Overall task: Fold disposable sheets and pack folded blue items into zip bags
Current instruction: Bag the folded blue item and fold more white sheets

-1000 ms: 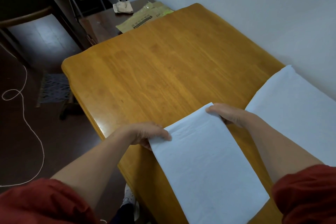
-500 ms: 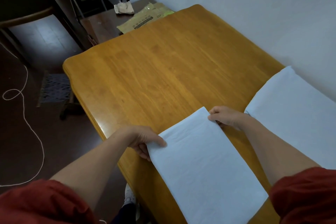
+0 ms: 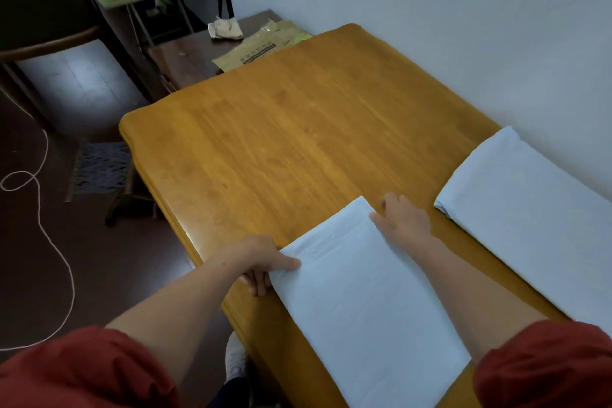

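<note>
The wooden tabletop (image 3: 298, 129) stands against a pale wall. At its right side, along the wall, lies a stack (image 3: 530, 219) of pale blue folded sheets. A single sheet (image 3: 367, 301) lies flat at the near edge, between the forearms, well apart from the stack. Past the far corner, a yellow packet (image 3: 261, 50) rests on a dark side table (what it holds cannot be seen). The left hand (image 3: 261, 262) pinches the sheet's far left corner, thumb on top, fingers beneath. The right hand (image 3: 404, 222), fingers curled, grips the sheet's far right edge near the corner.
</note>
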